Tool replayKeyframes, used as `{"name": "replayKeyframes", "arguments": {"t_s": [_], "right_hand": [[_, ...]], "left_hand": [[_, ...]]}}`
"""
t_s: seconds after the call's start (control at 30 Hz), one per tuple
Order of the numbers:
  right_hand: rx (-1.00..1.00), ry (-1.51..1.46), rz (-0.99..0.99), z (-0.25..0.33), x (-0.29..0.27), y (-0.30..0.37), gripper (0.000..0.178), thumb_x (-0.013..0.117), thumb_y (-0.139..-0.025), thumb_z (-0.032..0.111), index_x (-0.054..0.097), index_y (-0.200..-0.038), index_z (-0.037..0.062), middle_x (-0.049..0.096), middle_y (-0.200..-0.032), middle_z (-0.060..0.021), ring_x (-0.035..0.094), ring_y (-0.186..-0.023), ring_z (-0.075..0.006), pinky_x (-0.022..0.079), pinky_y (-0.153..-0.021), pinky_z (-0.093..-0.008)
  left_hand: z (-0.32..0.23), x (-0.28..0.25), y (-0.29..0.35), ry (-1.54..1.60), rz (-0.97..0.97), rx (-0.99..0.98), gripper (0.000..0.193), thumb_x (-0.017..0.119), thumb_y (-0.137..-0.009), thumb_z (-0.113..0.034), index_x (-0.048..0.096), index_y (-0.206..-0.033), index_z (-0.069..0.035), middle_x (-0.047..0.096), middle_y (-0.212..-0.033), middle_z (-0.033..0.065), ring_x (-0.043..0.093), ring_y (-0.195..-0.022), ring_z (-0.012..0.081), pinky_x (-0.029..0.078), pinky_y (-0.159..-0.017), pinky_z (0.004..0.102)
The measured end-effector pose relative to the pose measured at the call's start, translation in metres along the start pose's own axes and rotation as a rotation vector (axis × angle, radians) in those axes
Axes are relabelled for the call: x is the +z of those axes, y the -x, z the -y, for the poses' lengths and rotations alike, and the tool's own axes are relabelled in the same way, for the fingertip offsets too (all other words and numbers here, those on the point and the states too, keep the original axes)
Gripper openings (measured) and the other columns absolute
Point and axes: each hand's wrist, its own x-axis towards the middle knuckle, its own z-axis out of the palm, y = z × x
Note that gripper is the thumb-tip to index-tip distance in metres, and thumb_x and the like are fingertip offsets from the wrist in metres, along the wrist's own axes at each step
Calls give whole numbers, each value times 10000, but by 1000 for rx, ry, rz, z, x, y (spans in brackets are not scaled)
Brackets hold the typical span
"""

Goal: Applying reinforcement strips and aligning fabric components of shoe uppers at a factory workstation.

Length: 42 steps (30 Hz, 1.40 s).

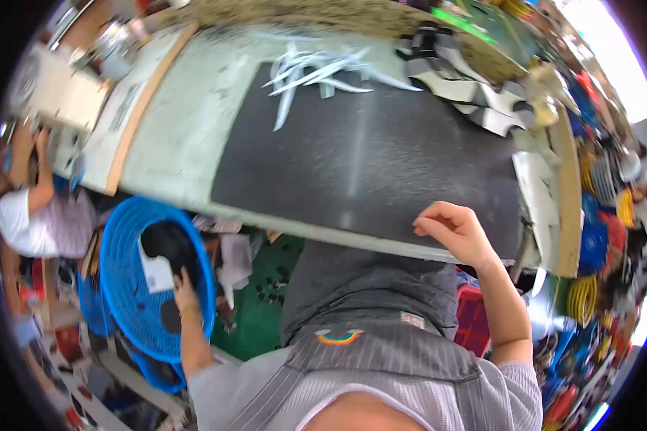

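Observation:
At the left, my left hand (185,293) reaches down into a round blue plastic basket (115,269). Its fingers are closed on the edge of a flat black-and-white cut piece (158,273), part of which lies hidden against dark material in the basket. My right hand (454,231) hovers over the near right part of a black mat (323,154) on the worktable. The fingers there are bent and drawn together toward the thumb, with nothing visible in them.
Thin white curved strips (316,72) lie heaped at the mat's far edge. Black-and-white shaped pieces (467,86) are piled at the far right. A wooden strip (151,108) crosses the table's left side. Another person (47,215) is at the far left. Dark scraps (269,291) litter the green floor.

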Motion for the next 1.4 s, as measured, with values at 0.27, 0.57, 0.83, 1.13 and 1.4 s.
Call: {"name": "replayKeyframes", "arguments": {"t_s": [0.27, 0.57, 0.83, 1.13, 1.4], "right_hand": [[-329, 730, -441, 17, -153, -79, 239, 641, -894, 171, 628, -1060, 0, 656, -1015, -155, 639, -906, -268, 498, -794, -351], [-259, 1233, -237, -2, -252, -168, 677, 836, -665, 325, 566, -1202, 13, 594, -1147, -179, 571, -1099, -374, 472, -936, -431], [-678, 1360, -428, 10, -168, -92, 463, 819, -646, 293, 520, -928, 79, 557, -825, -67, 600, -873, -258, 501, -717, -375], [-515, 805, 34, -20, -82, 16, 577, 719, -753, 563, 563, -896, 27, 553, -745, -97, 623, -707, -295, 512, -625, -391], [-136, 1182, -706, -72, -174, 82, 181, 688, -799, 138, 660, -965, 71, 650, -942, -110, 631, -866, -320, 529, -776, -388]], "left_hand": [[-46, -194, -19, -247, 337, 189, 420, 749, -726, -393, 734, -981, -60, 699, -945, 218, 674, -911, 375, 536, -833, 483], [-466, -439, 70, 527, -126, 1543, 127, 637, -879, -169, 626, -907, -45, 636, -840, 143, 633, -792, 329, 511, -697, 402], [-634, -428, 26, 432, -820, 1777, 498, 773, -711, -339, 562, -1058, -51, 611, -1090, 93, 553, -1140, 258, 345, -1078, 477], [-496, -409, 105, 173, -19, 1791, 557, 713, -734, -592, 517, -766, -72, 584, -594, 98, 583, -545, 300, 454, -591, 375], [-495, -407, 101, 178, -284, 1709, 712, 780, -656, -482, 582, -1125, 15, 602, -1024, 144, 564, -935, 326, 446, -851, 415]]}}
